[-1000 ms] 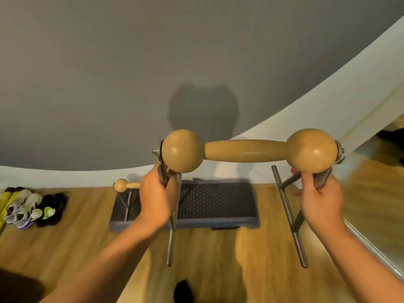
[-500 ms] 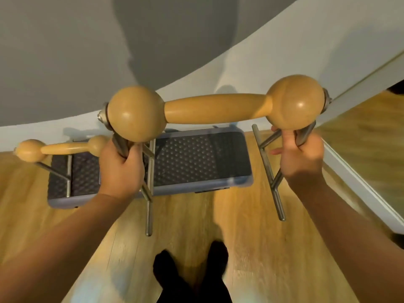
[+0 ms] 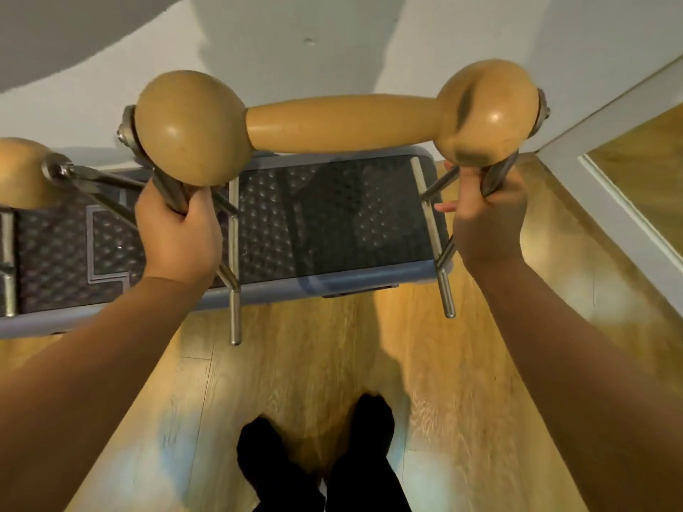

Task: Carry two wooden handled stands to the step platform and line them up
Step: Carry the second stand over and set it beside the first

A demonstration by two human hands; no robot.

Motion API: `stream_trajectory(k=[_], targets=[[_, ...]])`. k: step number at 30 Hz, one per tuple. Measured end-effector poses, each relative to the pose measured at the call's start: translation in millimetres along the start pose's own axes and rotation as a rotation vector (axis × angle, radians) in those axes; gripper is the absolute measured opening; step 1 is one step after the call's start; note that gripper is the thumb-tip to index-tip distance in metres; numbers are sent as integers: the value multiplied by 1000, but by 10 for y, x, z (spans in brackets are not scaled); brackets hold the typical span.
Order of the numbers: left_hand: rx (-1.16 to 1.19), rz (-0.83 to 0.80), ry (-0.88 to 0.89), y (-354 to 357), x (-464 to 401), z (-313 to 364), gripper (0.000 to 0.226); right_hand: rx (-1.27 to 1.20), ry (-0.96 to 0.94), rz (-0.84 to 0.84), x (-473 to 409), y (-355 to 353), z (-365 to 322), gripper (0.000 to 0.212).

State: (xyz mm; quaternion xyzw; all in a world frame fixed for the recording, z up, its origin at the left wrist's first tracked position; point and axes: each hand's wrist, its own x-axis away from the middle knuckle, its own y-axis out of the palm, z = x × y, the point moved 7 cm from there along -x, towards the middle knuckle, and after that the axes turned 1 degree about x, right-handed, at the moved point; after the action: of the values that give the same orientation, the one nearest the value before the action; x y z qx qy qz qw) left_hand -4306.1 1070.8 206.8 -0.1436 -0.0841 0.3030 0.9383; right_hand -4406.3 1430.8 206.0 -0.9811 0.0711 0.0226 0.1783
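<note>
Nearest the dark studded step platform [image 3: 332, 223], black-socked feet [image 3: 314, 456] stand on pale wood flooring. Above its near edge, the left hand [image 3: 177, 230] and right hand [image 3: 484, 216] clamp the steel legs of a tan wooden-handled stand [image 3: 332, 120], held aloft. A second matching stand [image 3: 22, 171] rests on the platform's left end. Risk: the steel feet overhang the near edge, so lowering now could tip it.

both hands gripping stand [image 3: 343, 120], above platform [image 3: 332, 223]
</note>
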Motion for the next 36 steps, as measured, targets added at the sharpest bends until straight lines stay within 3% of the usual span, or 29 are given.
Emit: stream_trajectory(k=[2, 7, 18, 30, 34, 36], targets=[[8, -7, 20, 61, -83, -145, 30, -1, 18, -7, -64, 102, 174, 31], [41, 35, 26, 183, -312, -412, 8, 37, 45, 8, -232, 339, 408, 23], [71, 175, 64, 268, -600, -815, 25, 7, 56, -2, -447, 727, 708, 13], [44, 65, 37, 259, -719, -1168, 15, 11, 143, -78, -341, 890, 896, 8], [95, 12, 59, 293, -652, -1140, 43, 23, 154, -69, -302, 841, 948, 48], [91, -5, 41, 301, -655, -1136, 43, 44, 151, -70, -305, 826, 987, 49]])
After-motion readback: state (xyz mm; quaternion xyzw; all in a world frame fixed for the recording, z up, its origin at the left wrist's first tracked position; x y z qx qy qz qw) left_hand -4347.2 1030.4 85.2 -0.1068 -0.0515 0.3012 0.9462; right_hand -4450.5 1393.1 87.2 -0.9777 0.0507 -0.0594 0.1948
